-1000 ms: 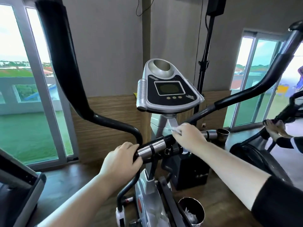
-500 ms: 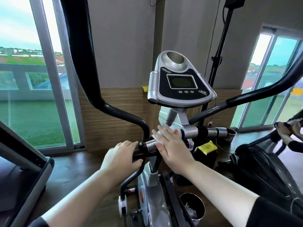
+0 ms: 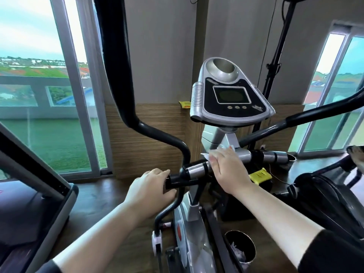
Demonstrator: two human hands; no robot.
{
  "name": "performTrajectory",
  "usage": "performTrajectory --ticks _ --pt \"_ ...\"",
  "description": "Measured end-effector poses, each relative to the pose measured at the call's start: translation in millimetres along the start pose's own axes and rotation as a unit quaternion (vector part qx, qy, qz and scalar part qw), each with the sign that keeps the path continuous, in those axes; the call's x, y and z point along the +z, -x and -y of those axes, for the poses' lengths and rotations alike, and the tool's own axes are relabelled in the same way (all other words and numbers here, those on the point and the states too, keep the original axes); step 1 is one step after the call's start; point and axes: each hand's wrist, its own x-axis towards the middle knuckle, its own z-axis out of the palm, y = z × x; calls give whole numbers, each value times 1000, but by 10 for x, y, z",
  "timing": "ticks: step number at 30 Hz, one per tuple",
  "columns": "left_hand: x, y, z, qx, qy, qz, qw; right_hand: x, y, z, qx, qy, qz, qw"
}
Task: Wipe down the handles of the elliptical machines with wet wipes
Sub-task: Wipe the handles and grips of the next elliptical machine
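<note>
Tall windows and a wood-panelled wall stand behind the elliptical machine (image 3: 232,99), seen only from the head camera. Its fixed handle bar (image 3: 197,170) runs crosswise below the console, black grip at the left end, chrome sections toward the middle. The left hand (image 3: 151,191) wraps that black end, fingers curled round it. The right hand (image 3: 228,170) lies flat and spread over the bar's centre, pressing the wet wipe (image 3: 208,153), whose white edge peeks out past the fingertips. Thin, limp and damp, the wipe probably bunches or slips on smooth chrome, so palm pressure suits it; the bar itself looks rigid.
</note>
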Motion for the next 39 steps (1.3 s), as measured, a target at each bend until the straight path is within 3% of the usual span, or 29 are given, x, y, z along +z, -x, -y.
performTrajectory --ticks 3,7,10,14,18,23,28,31,34,37,39 --pt "1 -12 -37 3 15 -10 1000 82 -110 366 1 47 -10 999" --pt "-18 -33 -50 13 43 -37 998 230 131 502 -135 -10 21 991" --pt "-29 -33 -32 34 69 -39 996 133 236 204 -182 -39 72 980" --pt "31 6 -72 90 112 -5 990 26 180 -185 -110 -63 41 991" --pt "107 35 -94 97 121 8 988 67 32 6 -19 -35 -2 999" --pt "120 29 -51 114 120 23 986 325 280 415 -102 20 27 994" --pt "137 14 3 113 113 41 986 340 505 79 -158 48 34 986" --pt "142 20 -3 102 125 46 986 246 365 -84 -96 -7 -7 995" --pt "149 -8 8 99 133 42 985 264 87 107 -32 -16 -97 995" --pt "182 -36 70 97 147 47 983 376 -17 397 -46 -3 -158 986" --pt "198 -44 105 101 154 52 981 473 39 531 -93 5 -149 984"
